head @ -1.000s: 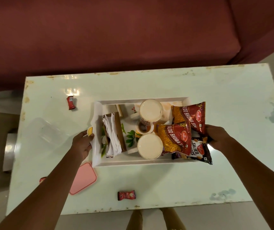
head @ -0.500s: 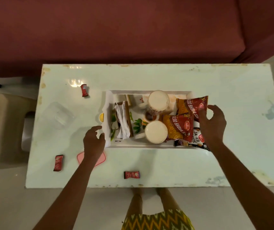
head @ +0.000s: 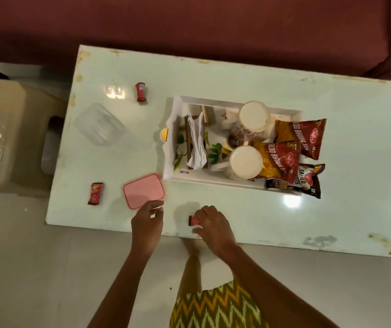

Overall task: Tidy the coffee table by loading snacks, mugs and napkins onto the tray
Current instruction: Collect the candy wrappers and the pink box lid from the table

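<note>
Two hands work the table's near edge: our right hand (head: 213, 224) pinches a small red candy (head: 194, 220) against the tabletop, while our left hand (head: 147, 221) hovers empty, fingers loosely curled, beside the pink lid (head: 143, 190). Mugs (head: 245, 164), napkins (head: 196, 144) and snack packets (head: 294, 136) already sit on the tray (head: 169, 162) mid-table.

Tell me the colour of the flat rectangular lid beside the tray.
Pink, clearest in the head view: flat rectangular plastic lid.
</note>
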The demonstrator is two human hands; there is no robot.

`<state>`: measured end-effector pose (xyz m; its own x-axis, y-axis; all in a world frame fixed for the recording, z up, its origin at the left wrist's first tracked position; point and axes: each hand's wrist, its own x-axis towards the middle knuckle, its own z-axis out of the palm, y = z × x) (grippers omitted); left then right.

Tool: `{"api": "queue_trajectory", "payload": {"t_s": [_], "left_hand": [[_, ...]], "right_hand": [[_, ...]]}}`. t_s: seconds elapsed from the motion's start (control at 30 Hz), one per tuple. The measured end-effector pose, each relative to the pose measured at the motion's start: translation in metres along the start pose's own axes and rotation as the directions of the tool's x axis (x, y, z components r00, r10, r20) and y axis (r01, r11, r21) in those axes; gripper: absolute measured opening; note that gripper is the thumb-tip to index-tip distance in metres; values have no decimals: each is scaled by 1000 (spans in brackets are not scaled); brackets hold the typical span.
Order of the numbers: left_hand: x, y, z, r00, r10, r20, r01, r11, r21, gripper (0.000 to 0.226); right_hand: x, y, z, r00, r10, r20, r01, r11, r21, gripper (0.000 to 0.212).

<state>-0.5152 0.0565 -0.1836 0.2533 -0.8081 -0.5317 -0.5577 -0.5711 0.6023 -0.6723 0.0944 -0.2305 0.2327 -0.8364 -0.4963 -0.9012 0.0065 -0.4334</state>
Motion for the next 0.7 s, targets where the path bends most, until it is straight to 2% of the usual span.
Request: {"api": "queue_trajectory", "payload": {"t_s": [0.1,0.23,0.3,0.37,0.47,0.6,0.7], "left_hand": [[-7,-13,-6,1000,6,27,-6,1000,-6,20],[-11,-27,-16,999,20,27,-19,1000,-13,20],[-13,-31,-20,1000,21,13,-21,999,-27,19],[-12,-35,-26,1000,11,-1,-11,999,-39,19],[-5,-37,-36,999,-34,-37,32,997,-67,19],[21,-41,-54,983,-55,-176,47,998,-49,25],[50,-50,-68,962,-58,-267,75,996,51,32]], "right_hand": [[9,6,15,999,-1,49,6,993,-122,39],[17,3,21,1000,15,25,-13,995,-98,27],[17,-2,19,997,81,3,-81,996,45,23],[16,-12,9,982,187,-10,-179,949,259,22],[15,-33,-7,975,222,-29,-178,849,497,16],[19,-62,-25,974,189,-127,-79,804,589,15],[27,-74,-34,978,172,-121,-69,806,588,20]]}}
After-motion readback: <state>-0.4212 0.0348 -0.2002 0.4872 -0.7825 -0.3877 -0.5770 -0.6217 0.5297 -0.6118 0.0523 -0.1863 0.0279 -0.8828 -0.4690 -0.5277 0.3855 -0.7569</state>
